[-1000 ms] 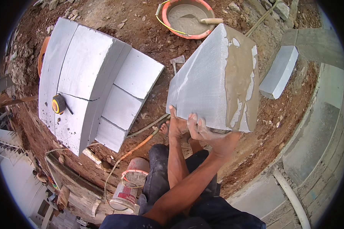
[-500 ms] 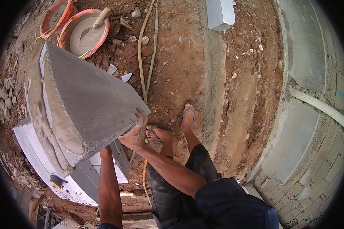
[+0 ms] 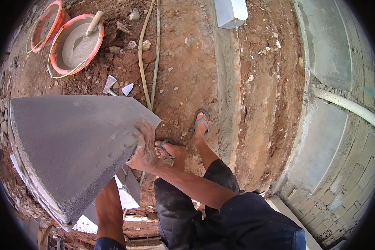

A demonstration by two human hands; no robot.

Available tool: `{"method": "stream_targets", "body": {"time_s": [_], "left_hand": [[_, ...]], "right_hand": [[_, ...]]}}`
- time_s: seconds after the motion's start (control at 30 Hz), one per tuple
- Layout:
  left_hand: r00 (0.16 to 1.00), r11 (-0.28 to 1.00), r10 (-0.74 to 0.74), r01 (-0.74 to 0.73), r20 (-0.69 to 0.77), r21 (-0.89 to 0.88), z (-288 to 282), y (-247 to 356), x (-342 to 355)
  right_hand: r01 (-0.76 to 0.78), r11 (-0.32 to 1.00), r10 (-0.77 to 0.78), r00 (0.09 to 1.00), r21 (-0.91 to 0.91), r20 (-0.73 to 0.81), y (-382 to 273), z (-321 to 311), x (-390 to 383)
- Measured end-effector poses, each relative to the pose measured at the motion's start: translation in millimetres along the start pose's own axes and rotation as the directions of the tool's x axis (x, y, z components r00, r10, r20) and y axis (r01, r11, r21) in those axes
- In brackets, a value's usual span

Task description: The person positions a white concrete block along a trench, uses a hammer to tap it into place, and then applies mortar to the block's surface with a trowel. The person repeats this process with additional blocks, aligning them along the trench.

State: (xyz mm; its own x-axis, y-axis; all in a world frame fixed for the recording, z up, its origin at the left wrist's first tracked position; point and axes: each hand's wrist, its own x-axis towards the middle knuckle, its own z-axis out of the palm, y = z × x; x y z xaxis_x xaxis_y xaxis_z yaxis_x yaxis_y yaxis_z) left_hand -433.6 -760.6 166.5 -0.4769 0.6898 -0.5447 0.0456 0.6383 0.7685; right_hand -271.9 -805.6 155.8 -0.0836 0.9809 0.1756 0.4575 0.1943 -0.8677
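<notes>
A large grey concrete block [image 3: 79, 137] fills the left side, lifted off the ground. My right hand [image 3: 145, 146] grips its near right corner, fingers spread over the top face and the rest of the hand below the edge. From the lower edge my left forearm [image 3: 108, 212] reaches up beneath the block, which hides that hand and its fingers. Wet mortar [image 3: 33, 183] shows only as a thin strip along the block's left side. Under the block, part of a stack of pale blocks [image 3: 129, 193] is visible.
Two orange buckets [image 3: 101, 41] stand at the far left; a trowel [image 3: 95, 23] rests in the nearer one's mortar. A hatchet [image 3: 109, 84] lies beside two hoses [image 3: 142, 62]. Another block [image 3: 233, 14] stands on a mortar strip [image 3: 227, 91]. A wall with a pipe [image 3: 346, 104] runs along the right.
The block has turned in my hands: its mortared face has swung largely out of sight and its smooth grey face now points up. My right hand has shifted slightly left with it.
</notes>
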Motion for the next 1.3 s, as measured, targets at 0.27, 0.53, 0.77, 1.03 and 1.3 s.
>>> {"method": "stream_targets", "body": {"time_s": [0.27,0.53,0.77,1.03,1.3], "left_hand": [[0.997,0.988,-0.065,0.069,0.034,-0.136,26,-6,-17],[0.941,0.864,-0.334,0.326,0.049,-0.383,81,4,-115],[0.813,0.651,-0.565,0.545,0.141,-0.529,174,45,-215],[0.716,0.559,-0.647,0.679,0.261,-0.475,271,107,-259],[0.611,0.681,-0.451,0.707,0.651,-0.193,386,58,-260]], "right_hand": [[0.072,0.993,-0.090,0.970,0.090,0.224,17,-29,46],[-0.025,0.998,0.052,0.878,-0.063,0.476,-59,-139,99],[-0.147,0.923,0.342,0.735,-0.355,0.585,-77,-282,111],[-0.240,0.550,0.781,0.488,-0.800,0.391,-86,-418,118],[-0.584,0.325,0.883,0.469,-0.743,0.018,-22,-511,128]]}}
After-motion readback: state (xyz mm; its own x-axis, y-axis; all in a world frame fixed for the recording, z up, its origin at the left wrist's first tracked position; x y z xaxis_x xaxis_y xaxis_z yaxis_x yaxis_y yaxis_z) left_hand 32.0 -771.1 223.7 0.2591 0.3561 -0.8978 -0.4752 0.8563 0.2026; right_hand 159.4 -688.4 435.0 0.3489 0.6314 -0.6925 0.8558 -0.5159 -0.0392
